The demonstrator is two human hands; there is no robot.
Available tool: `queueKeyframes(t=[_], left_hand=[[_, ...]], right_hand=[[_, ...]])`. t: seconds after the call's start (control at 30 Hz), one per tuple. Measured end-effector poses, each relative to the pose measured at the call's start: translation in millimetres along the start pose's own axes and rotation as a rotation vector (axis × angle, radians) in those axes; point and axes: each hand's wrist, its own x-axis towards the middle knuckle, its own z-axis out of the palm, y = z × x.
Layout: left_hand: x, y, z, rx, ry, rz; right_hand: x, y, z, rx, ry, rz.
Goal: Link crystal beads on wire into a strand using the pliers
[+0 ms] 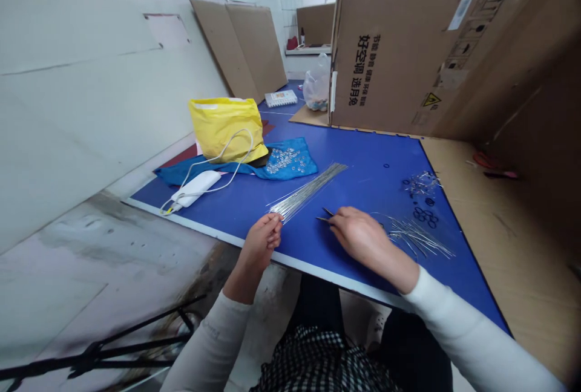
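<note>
My left hand (263, 239) is closed at the near end of a long bundle of thin silvery wires (311, 190) lying on the blue table; what its fingertips pinch is too small to name. Over the table to the right, my right hand (356, 231) is closed on dark tweezers (325, 216), whose two tips point left and stand apart. A looser pile of wires (420, 236) lies just right of that hand. Black rings (425, 216) and a small heap of metal pieces (422, 184) are beyond the pile.
Clear beads (285, 161) lie on a blue cloth (306, 165) beside a yellow bag (227, 129). A white power bank (196, 189) with a cable is at the left edge. A large cardboard box (394, 59) stands at the back right. A black tripod (93, 356) is lower left.
</note>
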Motion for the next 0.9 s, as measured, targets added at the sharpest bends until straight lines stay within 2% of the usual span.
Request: queueKeyframes(t=[0.1,0.2,0.4,0.6,0.77,0.9], left_hand=[[-5.6,0.2,-1.3,-0.027,0.010,-0.004],[-12.1,0.4,-5.1,-0.048,0.032,-0.003],[-21.9,-1.4,-19.7,-0.072,0.066,-0.005],[-22.3,-3.7,-25.6,-0.071,0.077,-0.020],[-19.7,-5.1,-24.0,-0.070,0.078,-0.017],[-18.1,-5.3,-22.7,-0.074,0.066,-0.014]], right_hand=[[38.2,-27.0,11.5,-0.041,-0.048,-0.153],[68.5,-41.5,24.0,-0.054,-0.065,-0.292],[102.7,-56.1,38.3,-0.107,-0.098,-0.519],[108.9,-62.8,43.3,-0.174,-0.099,-0.598],[94.9,-59.9,37.6,-0.200,-0.081,-0.597],[81.7,-58.6,32.5,-0.201,-0.073,-0.536]])
